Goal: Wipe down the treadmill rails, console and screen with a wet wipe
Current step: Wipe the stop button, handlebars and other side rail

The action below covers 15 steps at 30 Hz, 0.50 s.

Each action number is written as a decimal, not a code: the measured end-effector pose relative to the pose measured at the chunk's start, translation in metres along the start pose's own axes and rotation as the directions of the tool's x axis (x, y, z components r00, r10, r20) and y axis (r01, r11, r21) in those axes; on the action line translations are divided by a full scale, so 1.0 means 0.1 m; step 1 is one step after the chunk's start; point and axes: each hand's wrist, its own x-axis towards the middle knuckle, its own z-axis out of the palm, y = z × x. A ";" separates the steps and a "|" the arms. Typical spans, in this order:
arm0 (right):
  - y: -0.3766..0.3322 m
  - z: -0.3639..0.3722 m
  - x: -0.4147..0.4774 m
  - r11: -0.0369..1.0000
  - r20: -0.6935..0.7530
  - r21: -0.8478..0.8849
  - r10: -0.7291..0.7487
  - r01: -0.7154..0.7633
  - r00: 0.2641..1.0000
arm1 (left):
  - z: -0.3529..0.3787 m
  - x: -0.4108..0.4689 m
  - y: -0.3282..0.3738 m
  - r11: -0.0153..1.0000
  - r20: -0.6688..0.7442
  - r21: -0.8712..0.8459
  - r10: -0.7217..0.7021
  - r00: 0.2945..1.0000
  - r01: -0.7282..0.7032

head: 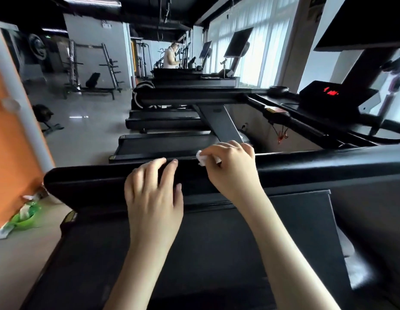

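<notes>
Gym floor (pixel 87 121) filled the upper left of the frame. At centre, the right hand (pixel 230 166) pinched the wipe (pixel 200 158) against the rail (pixel 317 162); the left hand (pixel 153 193), fingers relaxed, rested on it.

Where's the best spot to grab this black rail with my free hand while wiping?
Take the rail on its bare stretch left of the wet wipe, coming from above with the left hand: it lies level and broad, so fingers hook its far edge, clear of the right hand.
</notes>
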 end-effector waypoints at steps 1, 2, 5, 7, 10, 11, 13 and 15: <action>0.02 -0.01 -0.03 1.000 -0.037 -0.001 0.005 -0.005 0.999 | 0.00 0.01 -0.04 1.000 -0.013 0.008 0.002 1.000 -0.002; 0.05 -0.01 -0.03 0.999 -0.075 -0.015 0.029 -0.030 0.997 | 0.00 0.02 -0.07 1.000 -0.021 0.014 0.016 1.000 -0.016; 0.08 0.00 0.00 0.996 -0.128 -0.038 0.076 -0.082 0.989 | 0.01 0.03 -0.12 0.999 -0.031 0.020 0.048 0.998 -0.047; 0.01 0.01 -0.05 1.000 -0.145 0.021 0.006 -0.003 0.989 | 0.01 0.02 -0.13 0.998 -0.046 0.027 0.060 0.997 -0.059; -0.02 -0.01 -0.20 0.997 -0.207 0.052 -0.048 0.060 0.977 | 0.02 0.02 -0.17 0.995 -0.057 0.033 0.094 0.994 -0.092; 0.01 -0.02 -0.22 0.999 -0.238 0.042 -0.015 0.025 0.971 | 0.02 0.03 -0.19 0.994 -0.056 0.032 0.106 0.993 -0.104; 0.06 -0.02 -0.26 0.997 -0.309 0.028 0.080 -0.075 0.948 | 0.02 0.04 -0.21 0.992 -0.053 0.025 0.124 0.991 -0.123; 0.02 0.02 -0.33 0.996 -0.333 0.008 0.089 -0.092 0.939 | 0.02 0.05 -0.22 0.991 -0.058 0.027 0.136 0.989 -0.134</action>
